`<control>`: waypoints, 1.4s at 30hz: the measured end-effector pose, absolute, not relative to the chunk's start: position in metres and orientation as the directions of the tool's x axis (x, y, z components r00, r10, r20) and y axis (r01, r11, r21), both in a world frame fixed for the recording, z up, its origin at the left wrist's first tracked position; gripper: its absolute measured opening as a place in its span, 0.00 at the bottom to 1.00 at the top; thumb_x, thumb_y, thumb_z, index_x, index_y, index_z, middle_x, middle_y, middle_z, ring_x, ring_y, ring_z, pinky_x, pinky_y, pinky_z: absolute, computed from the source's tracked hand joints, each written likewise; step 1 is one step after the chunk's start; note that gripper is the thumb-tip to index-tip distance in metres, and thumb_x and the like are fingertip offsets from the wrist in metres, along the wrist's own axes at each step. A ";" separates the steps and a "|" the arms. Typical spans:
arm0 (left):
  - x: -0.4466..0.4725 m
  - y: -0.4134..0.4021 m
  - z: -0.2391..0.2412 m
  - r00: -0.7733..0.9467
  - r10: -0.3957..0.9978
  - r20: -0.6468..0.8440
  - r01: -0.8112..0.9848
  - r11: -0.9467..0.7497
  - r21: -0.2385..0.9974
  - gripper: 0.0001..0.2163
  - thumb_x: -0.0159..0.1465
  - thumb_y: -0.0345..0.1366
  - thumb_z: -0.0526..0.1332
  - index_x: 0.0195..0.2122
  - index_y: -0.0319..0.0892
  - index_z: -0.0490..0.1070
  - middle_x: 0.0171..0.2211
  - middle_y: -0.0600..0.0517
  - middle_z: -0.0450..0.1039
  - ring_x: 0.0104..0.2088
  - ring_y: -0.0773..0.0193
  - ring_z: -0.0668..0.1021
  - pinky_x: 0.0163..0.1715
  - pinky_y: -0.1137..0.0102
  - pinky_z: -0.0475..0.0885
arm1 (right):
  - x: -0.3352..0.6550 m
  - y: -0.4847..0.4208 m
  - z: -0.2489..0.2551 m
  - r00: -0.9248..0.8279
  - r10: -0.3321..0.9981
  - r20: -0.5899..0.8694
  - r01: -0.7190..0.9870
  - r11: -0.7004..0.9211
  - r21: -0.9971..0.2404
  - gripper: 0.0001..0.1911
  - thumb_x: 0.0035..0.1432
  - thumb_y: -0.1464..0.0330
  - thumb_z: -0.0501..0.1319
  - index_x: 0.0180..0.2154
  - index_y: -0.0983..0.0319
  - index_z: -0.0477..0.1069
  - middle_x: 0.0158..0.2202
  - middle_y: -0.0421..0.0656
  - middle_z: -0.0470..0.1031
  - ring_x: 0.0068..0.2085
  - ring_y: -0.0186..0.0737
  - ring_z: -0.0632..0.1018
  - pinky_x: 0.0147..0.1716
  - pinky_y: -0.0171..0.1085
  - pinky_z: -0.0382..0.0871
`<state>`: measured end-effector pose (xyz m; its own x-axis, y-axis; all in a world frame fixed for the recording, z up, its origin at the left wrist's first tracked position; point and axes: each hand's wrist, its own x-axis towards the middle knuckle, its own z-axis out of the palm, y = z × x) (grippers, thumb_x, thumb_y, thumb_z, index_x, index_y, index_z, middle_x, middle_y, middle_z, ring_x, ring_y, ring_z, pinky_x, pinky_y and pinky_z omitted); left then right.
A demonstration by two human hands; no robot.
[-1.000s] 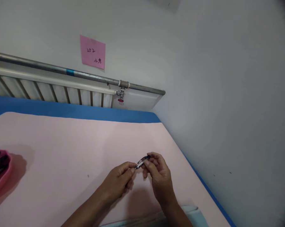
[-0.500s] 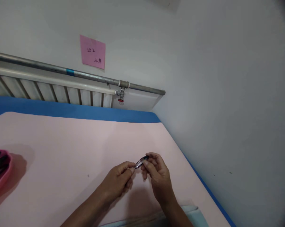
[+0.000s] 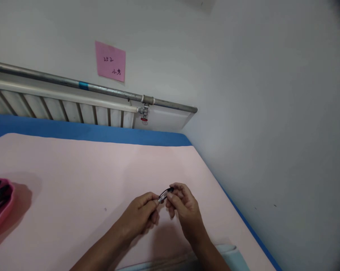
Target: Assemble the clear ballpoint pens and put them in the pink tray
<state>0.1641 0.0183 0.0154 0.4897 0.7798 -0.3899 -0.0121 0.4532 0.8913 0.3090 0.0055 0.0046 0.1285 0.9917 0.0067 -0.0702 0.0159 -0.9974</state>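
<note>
A small black snap hair clip with a see-through gap down its middle is held above the pink mat between both hands. My left hand pinches its lower-left end between thumb and forefinger. The upper-right end sits between the thumb and fingers of my right hand, which hides part of it. The clip lies tilted, rising to the right.
At the left edge stands a pink bowl with several black shiny items inside. A pale blue folded cloth lies at the near edge of the pink mat. Beyond the blue border are a radiator, a pipe and walls.
Both hands and the hair clip have shifted slightly left. The clip has turned a little, and the gap in its middle shows more clearly.
</note>
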 end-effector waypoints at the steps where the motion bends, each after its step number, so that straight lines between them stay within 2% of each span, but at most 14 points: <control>1: 0.164 0.018 0.017 0.483 0.781 -0.395 -0.013 0.458 0.889 0.10 0.58 0.40 0.50 0.32 0.40 0.65 0.15 0.59 0.61 0.11 0.77 0.56 0.11 0.77 0.46 | 0.309 0.006 0.004 0.123 0.992 0.010 -0.058 0.017 -0.998 0.13 0.51 0.64 0.61 0.38 0.62 0.62 0.21 0.35 0.66 0.18 0.28 0.65 0.14 0.28 0.56; 5: 0.162 0.018 0.021 0.480 0.785 -0.392 -0.008 0.451 0.892 0.08 0.57 0.37 0.50 0.30 0.40 0.64 0.15 0.58 0.62 0.11 0.77 0.57 0.11 0.77 0.47 | 0.308 0.005 0.001 0.112 0.994 0.012 -0.020 0.014 -1.000 0.13 0.52 0.65 0.60 0.39 0.62 0.64 0.22 0.36 0.65 0.19 0.28 0.65 0.14 0.28 0.57; 8: 0.162 0.018 0.019 0.483 0.785 -0.389 0.008 0.440 0.898 0.09 0.57 0.39 0.51 0.29 0.40 0.64 0.16 0.58 0.64 0.11 0.76 0.58 0.11 0.77 0.47 | 0.306 0.004 0.000 0.113 0.993 0.025 0.037 0.020 -0.999 0.12 0.52 0.65 0.60 0.39 0.61 0.66 0.26 0.38 0.66 0.21 0.30 0.68 0.15 0.28 0.58; 13: 0.162 0.020 0.009 0.462 0.800 -0.383 0.010 0.427 0.904 0.14 0.57 0.46 0.51 0.26 0.40 0.62 0.15 0.58 0.63 0.11 0.77 0.57 0.10 0.77 0.47 | 0.305 0.003 -0.001 0.010 0.987 0.159 0.311 0.148 -0.939 0.08 0.51 0.69 0.59 0.36 0.60 0.71 0.28 0.40 0.70 0.26 0.33 0.70 0.24 0.31 0.64; 15: 0.162 0.020 0.007 0.447 0.806 -0.389 0.019 0.426 0.904 0.14 0.57 0.47 0.51 0.25 0.40 0.61 0.15 0.58 0.63 0.10 0.77 0.57 0.10 0.77 0.47 | 0.305 0.003 0.001 -0.028 0.976 0.218 0.362 0.213 -0.907 0.08 0.51 0.71 0.59 0.36 0.59 0.72 0.30 0.41 0.71 0.27 0.33 0.71 0.26 0.32 0.65; 18: 0.163 0.021 0.006 0.439 0.812 -0.385 0.012 0.424 0.906 0.14 0.57 0.47 0.51 0.25 0.40 0.61 0.16 0.58 0.64 0.10 0.77 0.57 0.10 0.78 0.46 | 0.304 0.003 0.002 -0.063 0.970 0.235 0.359 0.242 -0.902 0.11 0.50 0.72 0.58 0.38 0.58 0.72 0.33 0.41 0.72 0.29 0.34 0.72 0.27 0.33 0.66; 22: 0.162 0.021 0.005 0.422 0.831 -0.362 -0.018 0.407 0.913 0.14 0.58 0.46 0.51 0.25 0.41 0.60 0.15 0.59 0.62 0.11 0.77 0.57 0.10 0.78 0.46 | 0.301 0.002 0.001 -0.048 0.984 0.172 0.293 0.179 -0.939 0.14 0.50 0.72 0.59 0.41 0.57 0.70 0.34 0.41 0.71 0.27 0.33 0.72 0.26 0.32 0.67; 26: 0.159 0.024 0.004 0.385 0.852 -0.354 -0.008 0.387 0.922 0.13 0.58 0.46 0.51 0.31 0.42 0.64 0.16 0.59 0.62 0.11 0.76 0.56 0.10 0.78 0.46 | 0.301 0.003 -0.004 0.032 0.985 0.169 0.272 0.154 -0.950 0.16 0.53 0.68 0.57 0.46 0.59 0.66 0.35 0.42 0.70 0.25 0.31 0.72 0.25 0.32 0.67; 29: 0.155 0.028 0.004 0.333 0.883 -0.330 0.020 0.343 0.939 0.13 0.58 0.45 0.51 0.34 0.41 0.65 0.16 0.59 0.62 0.12 0.75 0.57 0.11 0.78 0.47 | 0.304 0.007 -0.007 0.065 0.980 0.189 0.297 0.162 -0.941 0.14 0.55 0.66 0.56 0.45 0.60 0.66 0.35 0.43 0.71 0.26 0.32 0.72 0.24 0.32 0.67; 36: 0.148 0.032 0.021 0.154 0.972 -0.178 0.001 0.179 0.984 0.10 0.57 0.41 0.54 0.31 0.39 0.67 0.20 0.56 0.64 0.16 0.75 0.61 0.14 0.78 0.52 | 0.308 0.011 0.000 0.069 0.977 0.204 0.441 0.153 -0.884 0.13 0.51 0.62 0.59 0.38 0.60 0.71 0.30 0.43 0.74 0.27 0.38 0.73 0.25 0.35 0.68; 42: 0.086 0.020 0.031 -0.156 0.982 -0.102 0.077 0.115 0.990 0.11 0.56 0.39 0.52 0.35 0.39 0.69 0.21 0.56 0.64 0.16 0.74 0.61 0.14 0.77 0.55 | 0.311 0.012 0.000 0.037 0.989 0.141 0.524 0.101 -0.846 0.13 0.49 0.60 0.58 0.35 0.58 0.72 0.25 0.42 0.74 0.24 0.40 0.74 0.22 0.35 0.67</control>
